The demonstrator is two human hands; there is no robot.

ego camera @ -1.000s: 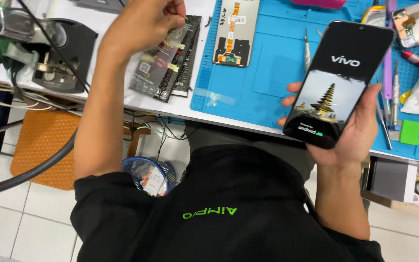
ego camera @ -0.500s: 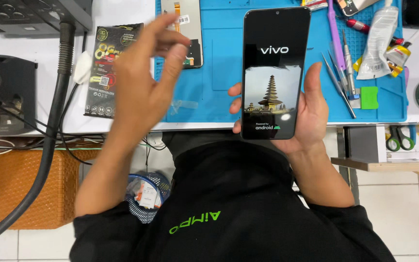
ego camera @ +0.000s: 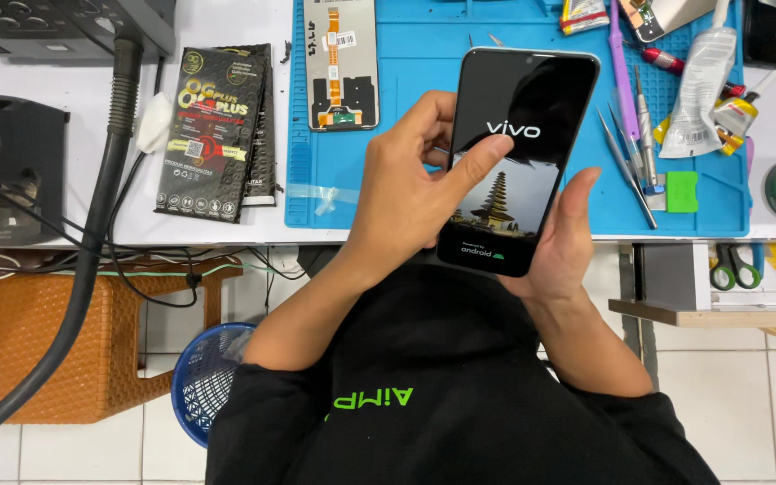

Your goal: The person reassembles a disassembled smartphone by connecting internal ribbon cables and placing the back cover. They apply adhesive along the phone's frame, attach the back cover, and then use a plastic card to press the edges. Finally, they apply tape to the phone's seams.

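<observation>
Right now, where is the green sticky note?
In the head view, the green sticky note lies on the blue mat's right part, beside the tweezers and just right of the phone.

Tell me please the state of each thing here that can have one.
phone: switched on, start-up picture showing.
right hand: fingers closed around the phone's lower end.
left hand: thumb laid on the phone's screen, fingers curled at its edge.
spare display: loose on the blue mat, back side up.
</observation>
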